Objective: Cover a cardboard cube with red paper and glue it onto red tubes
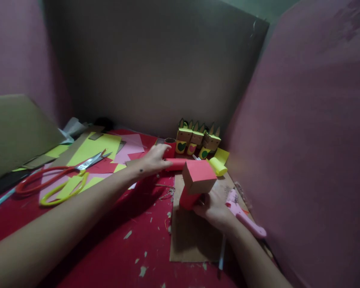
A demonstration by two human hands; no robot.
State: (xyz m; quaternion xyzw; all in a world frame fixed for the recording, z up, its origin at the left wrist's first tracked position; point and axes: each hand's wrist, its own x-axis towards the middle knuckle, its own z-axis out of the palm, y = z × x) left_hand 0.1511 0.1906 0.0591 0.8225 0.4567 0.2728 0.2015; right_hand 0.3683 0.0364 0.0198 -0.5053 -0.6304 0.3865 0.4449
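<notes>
Red paper everywhere on this table, so bear with me. My left hand (154, 160) is stretched far out, fingers curled down onto a red tube (177, 164) that lies flat, its long axis running left to right, just in front of the row of little box figures (196, 140). Fingers look like they're closing on the tube's near end, but I can't tell if it's a real grip or just a touch. My right hand (213, 206) sits closer to me over the cardboard sheet (192, 236), clenched round the red stem of a red-topped box (199, 176) held upright. So the tube lies left of and beyond the box, left hand nearest. Pink glue gun (243, 216) beside the right hand, scissors (60, 176) well off left.
</notes>
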